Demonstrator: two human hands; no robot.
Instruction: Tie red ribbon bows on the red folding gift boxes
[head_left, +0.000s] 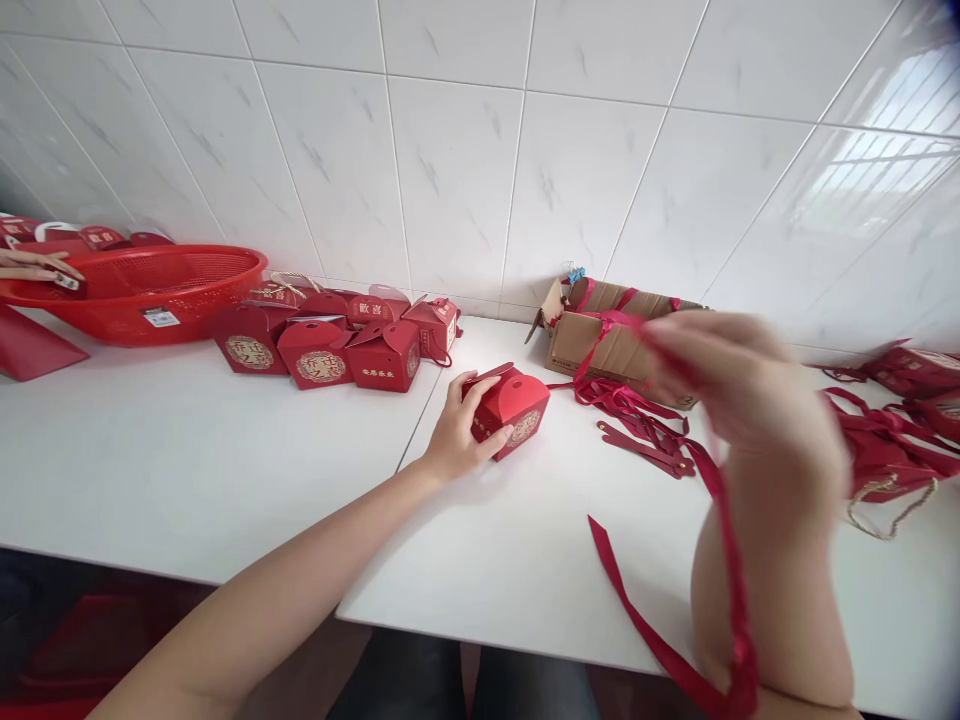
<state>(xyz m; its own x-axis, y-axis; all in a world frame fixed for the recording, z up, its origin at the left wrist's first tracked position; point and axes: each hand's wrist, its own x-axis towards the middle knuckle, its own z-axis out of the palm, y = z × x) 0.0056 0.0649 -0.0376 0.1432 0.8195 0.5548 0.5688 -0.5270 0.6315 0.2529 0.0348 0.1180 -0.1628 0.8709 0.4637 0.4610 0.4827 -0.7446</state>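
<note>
My left hand (459, 437) is wrapped round a small red box (525, 405) with gold print, which stands on the white table (465, 560). Raised at the right, my right hand (720, 370) is blurred, its fingers pinched on a dark red ribbon (726, 520). That ribbon hangs past my right forearm, and one loose end lies over the table's front part. Behind my right hand is a cardboard box (592, 340) with ribbons draped over it. More ribbons (622, 400) and several flat red strips (641, 448) lie in front of it.
Several closed red boxes (315, 355) stand in a group at the left, beside a red plastic basket (202, 290). Another person's hand (34, 265) reaches over the basket. Ribboned red boxes (881, 450) sit at the far right. A tiled wall (450, 160) runs behind.
</note>
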